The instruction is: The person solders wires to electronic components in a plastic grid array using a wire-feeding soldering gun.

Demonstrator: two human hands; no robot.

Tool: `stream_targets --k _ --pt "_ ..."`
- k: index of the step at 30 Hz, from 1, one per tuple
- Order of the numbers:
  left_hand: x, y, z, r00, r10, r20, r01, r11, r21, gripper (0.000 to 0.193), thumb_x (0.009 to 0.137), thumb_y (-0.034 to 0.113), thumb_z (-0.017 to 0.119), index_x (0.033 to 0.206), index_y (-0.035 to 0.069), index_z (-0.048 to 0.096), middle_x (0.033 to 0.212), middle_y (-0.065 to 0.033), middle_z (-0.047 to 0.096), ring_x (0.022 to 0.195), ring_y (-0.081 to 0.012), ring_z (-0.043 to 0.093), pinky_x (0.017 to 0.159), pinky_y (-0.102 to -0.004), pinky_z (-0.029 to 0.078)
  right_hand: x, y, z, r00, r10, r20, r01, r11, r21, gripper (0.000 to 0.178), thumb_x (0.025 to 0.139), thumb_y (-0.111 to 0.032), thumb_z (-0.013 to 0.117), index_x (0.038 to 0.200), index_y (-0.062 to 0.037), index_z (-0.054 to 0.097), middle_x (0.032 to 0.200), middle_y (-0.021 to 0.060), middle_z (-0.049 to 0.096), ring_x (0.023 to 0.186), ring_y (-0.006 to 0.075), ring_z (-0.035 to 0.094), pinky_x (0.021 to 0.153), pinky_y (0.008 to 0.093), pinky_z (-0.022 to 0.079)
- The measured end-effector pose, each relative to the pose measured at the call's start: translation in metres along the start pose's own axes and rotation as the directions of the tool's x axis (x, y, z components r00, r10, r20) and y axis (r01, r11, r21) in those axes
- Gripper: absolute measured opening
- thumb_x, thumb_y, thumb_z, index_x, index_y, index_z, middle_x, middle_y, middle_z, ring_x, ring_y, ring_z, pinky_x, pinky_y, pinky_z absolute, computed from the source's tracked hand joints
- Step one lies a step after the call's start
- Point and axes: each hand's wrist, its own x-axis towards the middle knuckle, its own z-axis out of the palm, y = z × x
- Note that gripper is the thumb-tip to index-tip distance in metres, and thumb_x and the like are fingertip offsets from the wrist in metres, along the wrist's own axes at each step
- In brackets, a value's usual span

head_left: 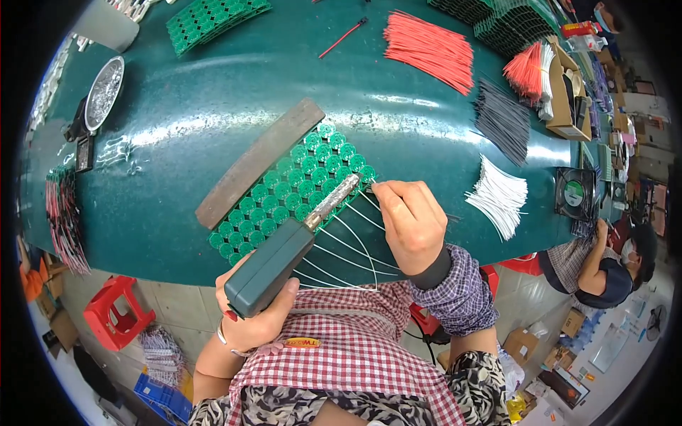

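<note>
My left hand [261, 323] grips the dark green handle of a soldering gun [271, 267]. The gun's metal tip reaches the right edge of a panel of round green circuit boards [280, 195] lying tilted on the table. Close by that tip, my right hand [414, 224] is closed in a pinch on the end of a thin white wire, mostly covered by the fingers. Several white wires [355, 257] run from the panel's lower right edge toward my apron. A brown bar [259, 163] lies along the panel's upper left side.
On the green table [170, 192] are bundles of red wires [428, 51], black wires [502, 121] and white wires [499, 197]. A small fan [574, 193] and cardboard box [568, 96] stand right. A metal dish [105, 92] and wired boards [64, 220] are left. A co-worker [604, 266] sits right.
</note>
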Motion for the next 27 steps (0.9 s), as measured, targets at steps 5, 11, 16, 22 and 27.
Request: stream_targets --k 5,11,16,22,27 --pt "0.0036 -0.0022 -0.0004 0.996 0.084 0.037 -0.085 0.996 0.029 0.026 0.073 -0.002 0.075 0.099 -0.005 0.072 0.088 -0.0149 0.069 0.069 -0.0240 0.067 0.061 -0.0313 0.053 0.0021 -0.0018 -0.0014 0.999 0.030 0.015 -0.030 1.000 0.009 0.034 0.070 0.012 0.074 0.101 0.0006 0.070 0.093 0.0116 0.067 0.077 0.0268 0.065 0.065 0.0350 0.054" --pt "0.0014 -0.0038 -0.0004 0.996 0.065 0.054 -0.068 0.996 0.056 0.028 0.073 0.000 0.075 0.100 -0.005 0.072 0.088 -0.0148 0.069 0.069 -0.0243 0.067 0.061 -0.0317 0.053 0.0015 -0.0013 -0.0018 0.999 0.033 0.007 -0.034 0.999 0.023 0.033 0.070 0.012 0.074 0.101 0.0009 0.070 0.093 0.0122 0.067 0.076 0.0269 0.065 0.065 0.0350 0.054" --pt "0.0011 -0.0011 -0.0011 0.999 0.001 0.051 -0.003 0.999 0.051 0.030 0.073 0.001 0.076 0.102 -0.005 0.072 0.090 -0.0151 0.069 0.070 -0.0239 0.068 0.062 -0.0314 0.054 0.0021 -0.0015 -0.0040 0.999 0.033 0.017 -0.033 0.999 0.024 0.034 0.070 0.012 0.073 0.101 0.0010 0.070 0.093 0.0125 0.067 0.076 0.0269 0.065 0.065 0.0348 0.054" --pt "0.0024 -0.0021 0.0007 0.998 0.029 0.055 -0.030 0.999 0.020 0.027 0.073 0.000 0.075 0.099 -0.005 0.071 0.085 -0.0135 0.067 0.066 -0.0222 0.064 0.058 -0.0314 0.050 0.0025 -0.0015 -0.0030 0.999 0.029 0.020 -0.030 0.999 0.034 0.034 0.070 0.012 0.072 0.101 0.0013 0.069 0.093 0.0128 0.067 0.076 0.0271 0.065 0.064 0.0347 0.054" --pt "0.0040 0.0004 -0.0003 0.994 0.045 0.102 -0.050 0.998 0.045 0.024 0.073 -0.001 0.074 0.096 -0.005 0.071 0.079 -0.0123 0.063 0.061 -0.0217 0.059 0.053 -0.0319 0.046 0.0027 -0.0019 -0.0040 0.999 0.032 0.024 -0.033 0.999 0.042 0.033 0.070 0.012 0.071 0.101 0.0014 0.069 0.093 0.0127 0.067 0.076 0.0271 0.064 0.064 0.0347 0.054"
